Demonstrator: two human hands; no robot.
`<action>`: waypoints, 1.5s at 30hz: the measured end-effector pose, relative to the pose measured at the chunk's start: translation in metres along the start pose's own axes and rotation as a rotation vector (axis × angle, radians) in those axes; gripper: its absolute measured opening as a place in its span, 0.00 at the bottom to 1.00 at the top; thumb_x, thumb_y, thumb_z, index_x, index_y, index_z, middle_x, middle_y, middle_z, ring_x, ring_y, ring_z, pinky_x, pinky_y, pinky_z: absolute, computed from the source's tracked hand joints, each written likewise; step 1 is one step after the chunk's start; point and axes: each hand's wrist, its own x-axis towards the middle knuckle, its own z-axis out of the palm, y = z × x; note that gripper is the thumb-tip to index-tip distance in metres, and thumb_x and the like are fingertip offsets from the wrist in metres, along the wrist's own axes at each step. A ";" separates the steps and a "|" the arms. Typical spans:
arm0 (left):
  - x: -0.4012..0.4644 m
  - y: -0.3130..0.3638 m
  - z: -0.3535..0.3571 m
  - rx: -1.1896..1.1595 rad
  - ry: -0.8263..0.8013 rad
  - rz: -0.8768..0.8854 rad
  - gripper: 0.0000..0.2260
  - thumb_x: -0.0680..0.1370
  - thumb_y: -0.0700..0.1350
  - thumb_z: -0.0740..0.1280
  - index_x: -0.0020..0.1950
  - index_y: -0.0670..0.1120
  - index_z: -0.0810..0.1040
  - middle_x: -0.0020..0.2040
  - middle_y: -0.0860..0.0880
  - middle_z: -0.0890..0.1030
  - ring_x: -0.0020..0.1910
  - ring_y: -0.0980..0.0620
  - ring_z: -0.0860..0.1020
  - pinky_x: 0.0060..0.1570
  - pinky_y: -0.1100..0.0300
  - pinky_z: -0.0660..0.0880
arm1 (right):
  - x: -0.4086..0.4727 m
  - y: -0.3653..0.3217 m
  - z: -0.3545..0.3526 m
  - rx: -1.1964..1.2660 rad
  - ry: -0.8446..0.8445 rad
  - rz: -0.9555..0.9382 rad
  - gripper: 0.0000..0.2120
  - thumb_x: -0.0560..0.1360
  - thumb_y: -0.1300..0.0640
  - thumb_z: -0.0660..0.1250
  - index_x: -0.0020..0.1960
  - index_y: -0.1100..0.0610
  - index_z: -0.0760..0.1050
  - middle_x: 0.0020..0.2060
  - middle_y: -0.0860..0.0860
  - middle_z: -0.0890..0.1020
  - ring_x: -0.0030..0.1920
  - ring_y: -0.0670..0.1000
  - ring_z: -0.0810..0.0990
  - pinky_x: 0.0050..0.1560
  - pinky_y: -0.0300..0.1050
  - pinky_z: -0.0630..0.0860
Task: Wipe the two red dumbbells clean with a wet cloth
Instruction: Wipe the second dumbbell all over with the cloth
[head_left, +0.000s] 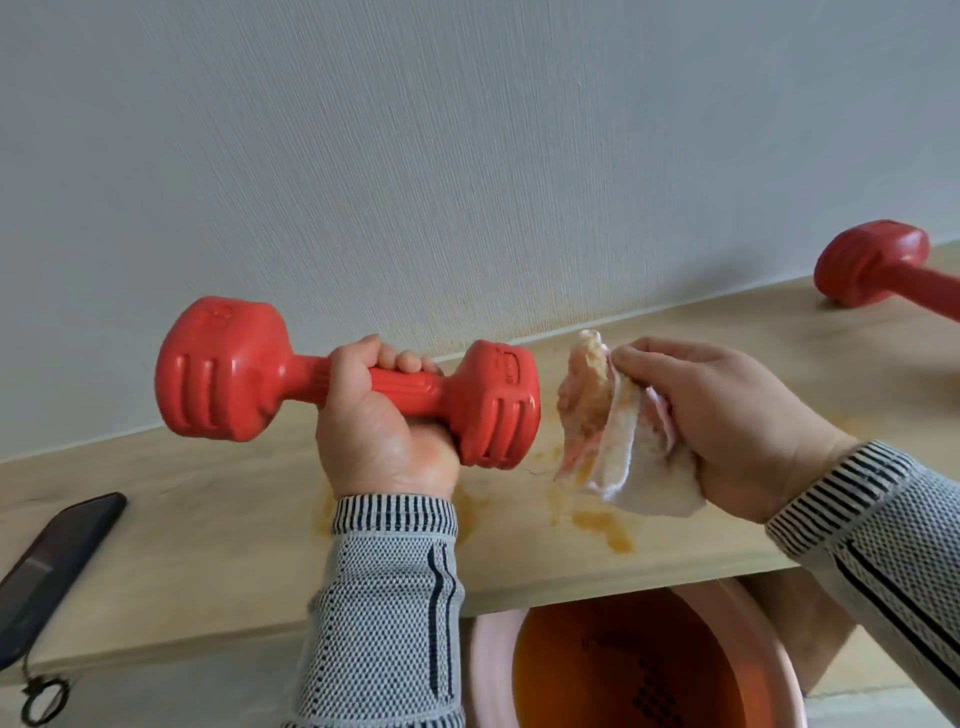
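Note:
My left hand (382, 421) grips the handle of a red dumbbell (228, 371) and holds it level above the wooden shelf (171, 525). My right hand (722, 415) holds a bunched white cloth (618, 431) with orange-pink stains, just right of the dumbbell's right head and apart from it. A second red dumbbell (872, 267) lies on the shelf at the far right, cut off by the frame edge.
A dark phone (57, 566) with a cord lies on the shelf at the left. Orange wet stains (597, 525) mark the shelf under my hands. A pink basin (639, 665) with orange-brown water stands below the shelf edge. A pale wall rises behind.

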 end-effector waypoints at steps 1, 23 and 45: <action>-0.002 0.000 0.001 -0.008 -0.018 0.004 0.11 0.74 0.37 0.63 0.34 0.48 0.68 0.29 0.53 0.69 0.27 0.55 0.70 0.35 0.60 0.72 | -0.001 -0.001 -0.001 0.056 -0.003 0.016 0.11 0.79 0.58 0.63 0.46 0.64 0.80 0.33 0.57 0.81 0.33 0.52 0.80 0.38 0.47 0.79; -0.013 -0.009 0.007 0.049 -0.062 0.171 0.13 0.72 0.35 0.61 0.29 0.47 0.66 0.28 0.51 0.67 0.25 0.52 0.66 0.31 0.59 0.68 | -0.005 0.009 0.020 0.062 -0.034 -0.151 0.11 0.70 0.54 0.75 0.45 0.57 0.75 0.37 0.57 0.80 0.36 0.55 0.79 0.49 0.67 0.78; -0.011 -0.008 0.004 0.068 -0.048 0.228 0.13 0.71 0.34 0.61 0.29 0.46 0.66 0.27 0.50 0.67 0.25 0.51 0.66 0.32 0.58 0.68 | -0.019 0.007 0.027 -0.133 -0.069 -0.370 0.06 0.74 0.64 0.71 0.41 0.63 0.75 0.28 0.67 0.76 0.29 0.64 0.76 0.29 0.52 0.79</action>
